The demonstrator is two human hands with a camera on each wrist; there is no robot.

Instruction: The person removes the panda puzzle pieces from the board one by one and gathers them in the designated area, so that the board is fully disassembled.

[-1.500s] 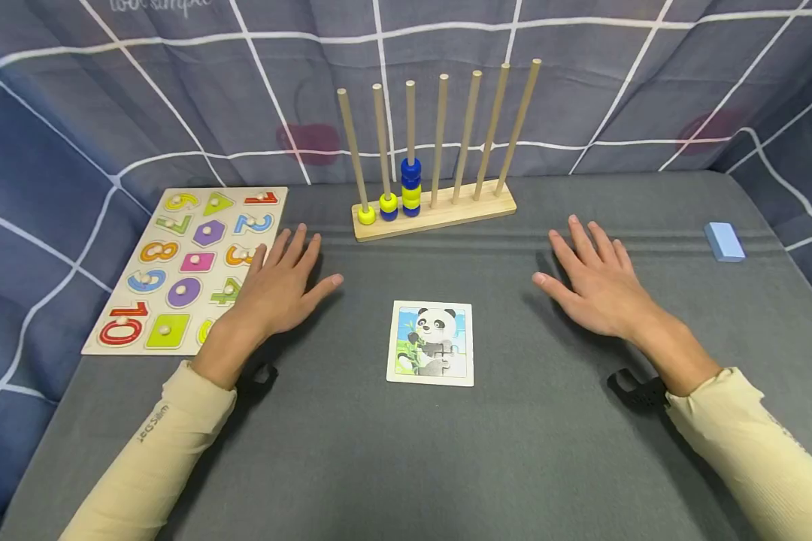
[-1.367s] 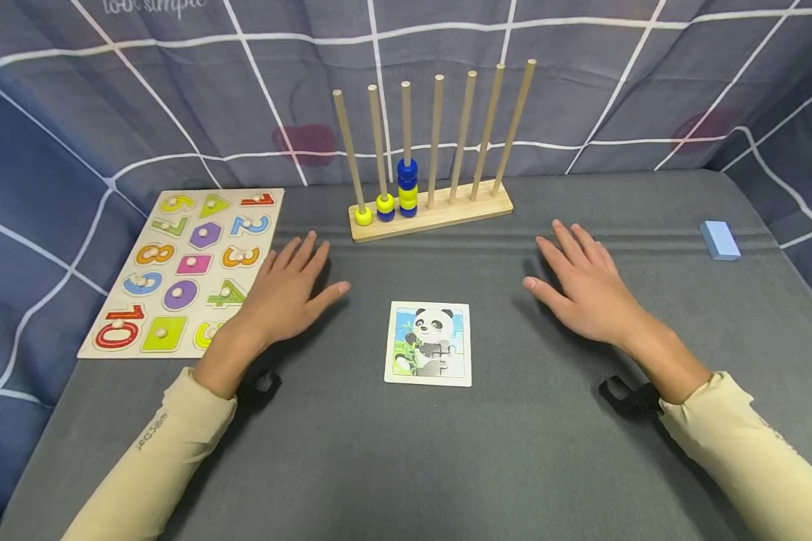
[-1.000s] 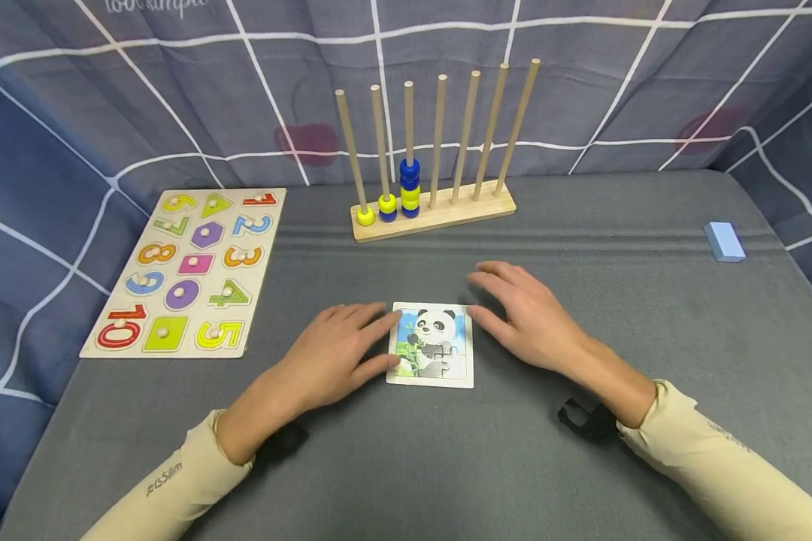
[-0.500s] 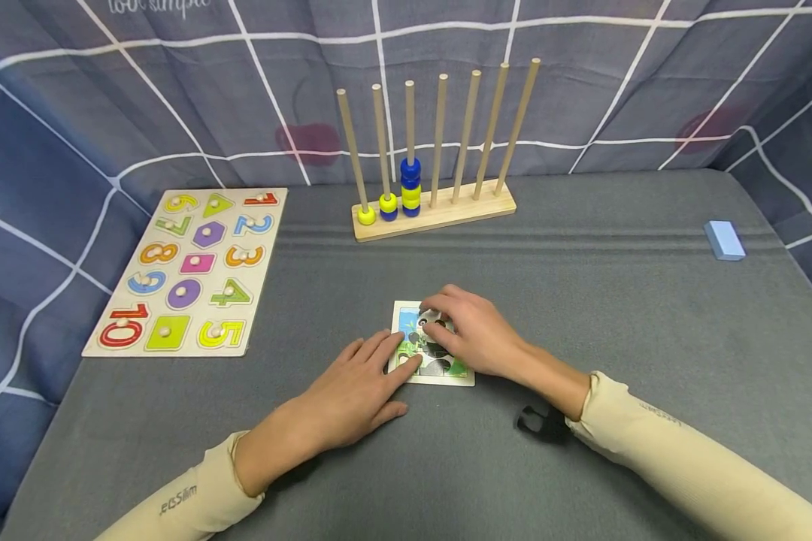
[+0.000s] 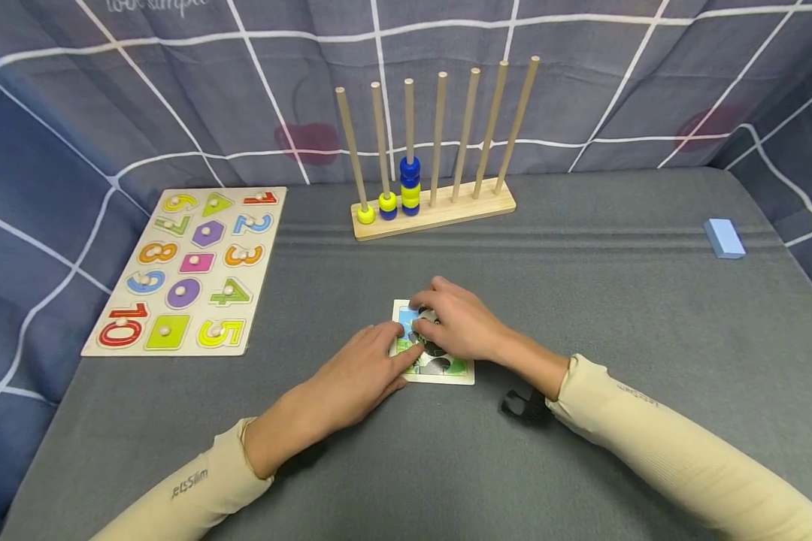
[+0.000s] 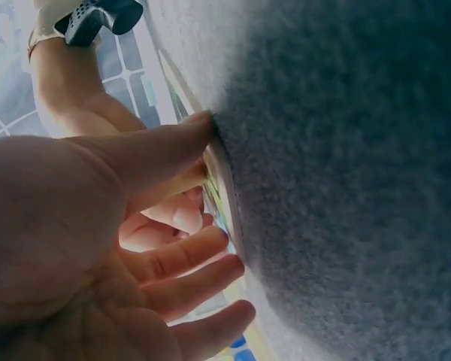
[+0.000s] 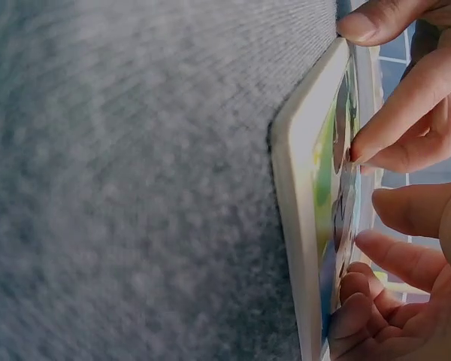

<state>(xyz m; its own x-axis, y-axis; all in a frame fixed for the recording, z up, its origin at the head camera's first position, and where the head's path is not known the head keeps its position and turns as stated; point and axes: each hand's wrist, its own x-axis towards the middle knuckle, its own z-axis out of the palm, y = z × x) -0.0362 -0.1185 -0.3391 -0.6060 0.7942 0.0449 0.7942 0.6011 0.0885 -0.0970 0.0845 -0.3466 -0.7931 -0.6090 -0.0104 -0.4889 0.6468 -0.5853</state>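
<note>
A small square panda jigsaw puzzle [image 5: 456,370] with a pale frame lies flat on the grey cloth. My left hand [image 5: 355,379] rests at its lower left, fingers extended over the picture and the thumb at the near edge. In the right wrist view the left thumb [image 7: 359,27] sits by the frame's corner [image 7: 289,135], and a fingertip touches the picture. My right hand [image 5: 463,323] reaches over the upper part with bent fingers. Its thumb and index tips stand apart close over the surface, nothing showing between them. It hides much of the panda.
A wooden peg stand [image 5: 440,218] with yellow and blue beads stands at the back. On the left lies a number and shape knob board [image 5: 176,274]. A light blue block [image 5: 724,239] lies far right. A grid-patterned curtain [image 5: 582,83] encloses the back and sides.
Both hands came inward from either side to the puzzle. Over the last half second the right hand shifted slightly left and away from me, while the left closed in on the frame.
</note>
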